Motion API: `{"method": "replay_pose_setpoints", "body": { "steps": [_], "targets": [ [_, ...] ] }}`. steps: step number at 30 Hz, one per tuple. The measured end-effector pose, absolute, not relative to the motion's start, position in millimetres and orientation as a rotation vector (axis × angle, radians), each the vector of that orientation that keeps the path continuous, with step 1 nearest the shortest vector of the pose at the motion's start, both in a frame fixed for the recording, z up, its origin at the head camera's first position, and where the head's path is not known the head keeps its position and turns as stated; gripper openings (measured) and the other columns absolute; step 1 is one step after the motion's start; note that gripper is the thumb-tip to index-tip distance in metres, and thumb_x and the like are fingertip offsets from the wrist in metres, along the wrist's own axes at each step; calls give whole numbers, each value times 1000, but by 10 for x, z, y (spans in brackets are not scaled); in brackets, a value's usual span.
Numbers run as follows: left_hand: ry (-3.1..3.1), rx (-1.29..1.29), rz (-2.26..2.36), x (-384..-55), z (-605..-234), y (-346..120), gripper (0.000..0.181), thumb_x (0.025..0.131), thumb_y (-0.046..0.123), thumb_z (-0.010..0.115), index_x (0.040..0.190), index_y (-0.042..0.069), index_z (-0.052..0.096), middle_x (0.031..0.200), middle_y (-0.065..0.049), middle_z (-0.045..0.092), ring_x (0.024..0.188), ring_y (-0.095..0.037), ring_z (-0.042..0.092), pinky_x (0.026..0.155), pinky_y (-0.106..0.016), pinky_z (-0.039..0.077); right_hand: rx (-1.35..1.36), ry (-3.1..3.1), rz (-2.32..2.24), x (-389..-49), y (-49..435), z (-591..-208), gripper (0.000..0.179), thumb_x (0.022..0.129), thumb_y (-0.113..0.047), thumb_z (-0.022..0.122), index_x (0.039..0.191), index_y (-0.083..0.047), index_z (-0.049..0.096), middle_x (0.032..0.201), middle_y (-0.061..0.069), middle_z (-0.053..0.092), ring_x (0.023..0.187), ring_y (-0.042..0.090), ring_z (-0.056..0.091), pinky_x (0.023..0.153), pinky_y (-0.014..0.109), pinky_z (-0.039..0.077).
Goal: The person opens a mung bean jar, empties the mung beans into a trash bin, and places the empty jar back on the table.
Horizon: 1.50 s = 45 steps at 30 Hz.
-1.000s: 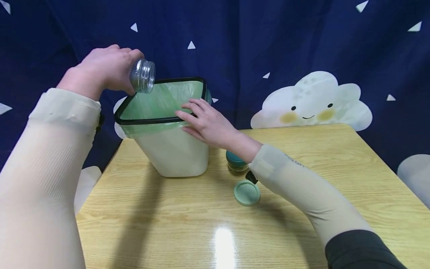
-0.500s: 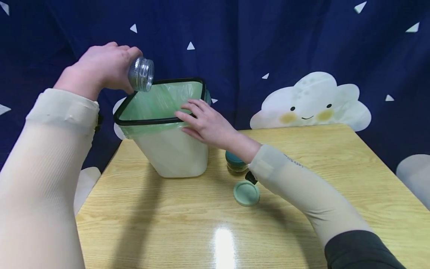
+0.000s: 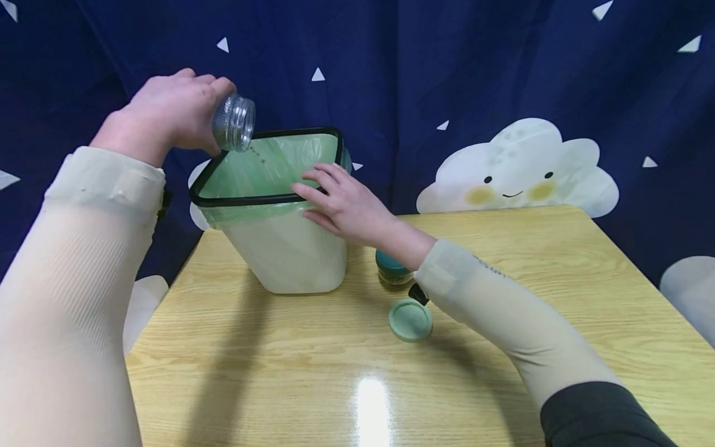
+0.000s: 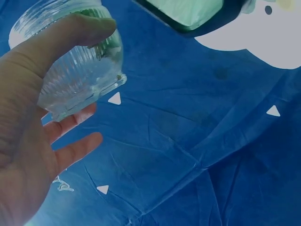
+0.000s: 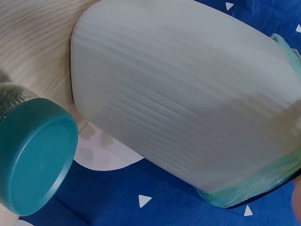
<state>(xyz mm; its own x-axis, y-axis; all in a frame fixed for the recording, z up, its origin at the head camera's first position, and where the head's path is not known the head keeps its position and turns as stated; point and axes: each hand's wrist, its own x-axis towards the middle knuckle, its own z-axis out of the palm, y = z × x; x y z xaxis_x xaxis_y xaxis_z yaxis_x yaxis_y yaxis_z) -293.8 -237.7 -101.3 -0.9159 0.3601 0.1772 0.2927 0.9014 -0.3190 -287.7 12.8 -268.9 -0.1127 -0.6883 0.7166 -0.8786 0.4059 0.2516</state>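
Note:
In the head view my left hand [image 3: 173,112] grips a clear ribbed jar [image 3: 233,122], tipped so its uncapped mouth points right over a bin [image 3: 290,254]. Small dark bits [image 3: 257,154] are dropping from the mouth. The left wrist view shows the thumb across the jar [image 4: 80,75], with some bits inside it. The white bin has a black rim and a green liner bag [image 3: 279,161]. My right hand [image 3: 346,205] rests on the rim's near right corner, fingers spread over it; that hand is mostly outside the right wrist view.
A jar with a teal lid [image 3: 391,266] stands on the wooden table [image 3: 313,372] right of the bin, partly behind my right forearm. A pale green lid [image 3: 410,320] lies in front of it. A blue curtain [image 3: 368,37] hangs behind the table.
My left hand and jar have risen slightly and shifted a little left. Bits now show falling from the jar's mouth. My right hand stays at the rim.

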Motion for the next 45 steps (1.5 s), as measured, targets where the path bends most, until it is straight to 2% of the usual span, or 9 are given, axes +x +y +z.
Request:
{"method": "replay_pose_setpoints", "body": {
  "steps": [35,45],
  "targets": [
    [-2746,-523,443,-2893,-949,-2373,87,64,6,83,139,0,38,127,-30,47,110,-47,39,92,-67,39,1351,-1899,294,-2886,103,-2716,36,98,-29,59,128,-8,56,126,17,54,122,35,47,109,38,32],
    [-2796,-540,477,-2929,-983,-2370,87,64,9,83,137,-1,38,126,-30,47,110,-47,39,90,-67,40,1350,-1879,290,-2906,106,-2707,35,98,-27,60,126,-7,56,125,17,54,120,36,47,108,39,33]
  ]
}}
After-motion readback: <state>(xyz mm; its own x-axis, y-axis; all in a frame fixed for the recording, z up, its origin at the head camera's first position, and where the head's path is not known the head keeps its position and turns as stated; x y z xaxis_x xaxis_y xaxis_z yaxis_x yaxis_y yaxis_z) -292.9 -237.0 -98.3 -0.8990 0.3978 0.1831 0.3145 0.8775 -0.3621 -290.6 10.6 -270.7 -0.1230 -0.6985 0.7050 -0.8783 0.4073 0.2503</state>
